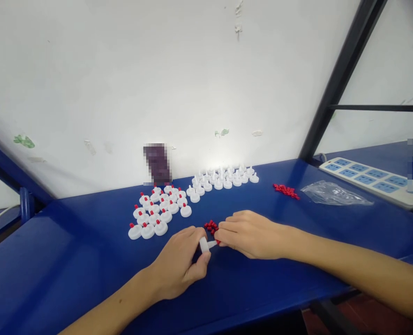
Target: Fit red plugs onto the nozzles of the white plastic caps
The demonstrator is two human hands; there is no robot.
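Note:
My left hand (pixel 183 263) is closed on a white nozzle cap (pixel 204 245), held on its side with its spout pointing right. At the spout's end, my right hand (pixel 246 234) pinches a small red tip cap (pixel 218 242), mostly hidden by the fingers. Just behind the fingertips lies a small pile of red tip caps (pixel 211 226). Left of it, several white nozzle caps with red tips (pixel 153 218) stand upright in loose rows. Farther back, several white nozzle caps without red tips (pixel 218 184) stand in a group near the wall.
A second pile of red tip caps (pixel 286 191) lies at right, beside a clear plastic bag (pixel 335 194). Behind the bag is a white power strip (pixel 374 179) with blue sockets. A blurred dark object (pixel 158 163) leans on the wall. A black metal post (pixel 327 100) rises at right.

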